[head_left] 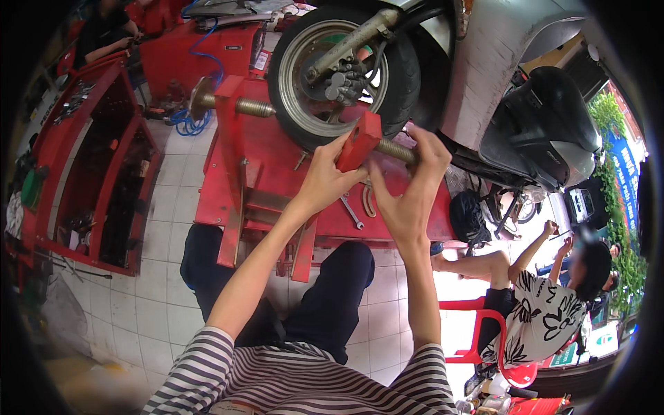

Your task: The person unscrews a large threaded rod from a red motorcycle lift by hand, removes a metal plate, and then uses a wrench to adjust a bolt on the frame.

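My left hand (332, 169) is closed around a red metal post (363, 131) in front of the scooter's front wheel (292, 104). A threaded rod (393, 149) runs through that post, and my right hand (415, 180) is curled around its right end, which my fingers hide, with the thumb down near the post. To the left, another threaded rod (250, 106) with a round plate passes through a taller red post (232, 149). Below my hands a wrench (353, 213) and a curved metal piece (367, 199) lie on the red stand (415, 214).
A red tool cabinet (126, 214) and blue hose (194, 123) are left. A seated person (532, 304) on a red chair (462, 304) is at lower right, beside a black bag (467, 221). Another person (100, 38) is at upper left. The scooter (484, 69) fills the upper right.
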### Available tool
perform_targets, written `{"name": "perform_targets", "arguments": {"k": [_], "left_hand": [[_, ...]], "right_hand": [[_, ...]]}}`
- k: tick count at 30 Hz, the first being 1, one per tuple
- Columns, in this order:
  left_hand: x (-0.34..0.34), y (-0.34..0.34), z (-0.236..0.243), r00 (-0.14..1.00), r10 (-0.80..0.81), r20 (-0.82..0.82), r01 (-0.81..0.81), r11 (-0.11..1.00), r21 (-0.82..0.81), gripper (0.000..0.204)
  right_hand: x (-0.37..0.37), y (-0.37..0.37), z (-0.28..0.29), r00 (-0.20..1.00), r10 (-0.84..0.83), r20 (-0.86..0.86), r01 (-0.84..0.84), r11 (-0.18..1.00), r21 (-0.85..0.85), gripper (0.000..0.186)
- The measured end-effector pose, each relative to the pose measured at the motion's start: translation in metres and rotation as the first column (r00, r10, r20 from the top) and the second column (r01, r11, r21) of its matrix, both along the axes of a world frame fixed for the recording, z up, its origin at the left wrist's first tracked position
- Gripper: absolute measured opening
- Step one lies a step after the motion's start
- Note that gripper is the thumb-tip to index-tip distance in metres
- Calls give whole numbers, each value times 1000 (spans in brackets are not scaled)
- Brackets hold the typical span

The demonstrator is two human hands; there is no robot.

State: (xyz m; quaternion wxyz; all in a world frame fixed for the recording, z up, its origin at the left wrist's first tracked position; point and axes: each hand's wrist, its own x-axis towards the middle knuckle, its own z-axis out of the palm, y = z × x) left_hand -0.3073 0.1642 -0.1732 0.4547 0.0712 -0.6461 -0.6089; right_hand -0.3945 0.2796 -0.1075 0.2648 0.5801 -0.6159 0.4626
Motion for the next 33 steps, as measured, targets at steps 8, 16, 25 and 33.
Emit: {"name": "perform_targets", "arguments": {"k": [8,16,25,33], "left_hand": [[0,-4,5,999,-48,19,48,999,-1,42],[-3,-3,0,1000,0,-24,0,1000,-17,38],[-1,-3,4,999,-14,33,14,1000,23,52],[-3,-9,-3,1000,-1,1,1,999,-37,51]], "right_hand": [[-61,18,49,483,71,873,-658,687,308,33],[-29,22,28,732,397,554,-547,827,130,48],[-50,19,27,918,371,142,-396,876,275,42],[-58,17,13,202,310,929,-766,641,-48,36]]}}
